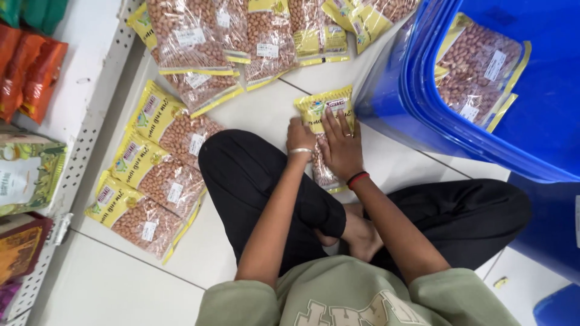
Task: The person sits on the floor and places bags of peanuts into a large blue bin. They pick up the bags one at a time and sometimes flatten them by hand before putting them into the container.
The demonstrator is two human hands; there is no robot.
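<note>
Both hands press flat on one peanut packet [326, 115] that lies on the white tiled floor [121, 284], just in front of the person's crossed legs. The left hand [300, 137] rests on the packet's left edge with its fingers curled down, and a silver bangle [300, 151] sits on that wrist. The right hand [340, 147] lies spread open on top of the packet, palm down, with a red and black band [357, 178] on its wrist. Neither hand is lifting the packet; it stays flat on the floor under them.

Far to the left stands a white shelf [90, 90] with orange snack bags [30, 69] and other bags on it. Next to the shelf, three more peanut packets [157, 175] with yellow edges lie in a row on the floor, overlapping each other. Above them, a bunch of the same packets [241, 42] is spread out along the top of the view.

To the right of the hands sits a big blue plastic tub [411, 102], very near the packet. Inside the tub are two peanut packets [477, 69].
</note>
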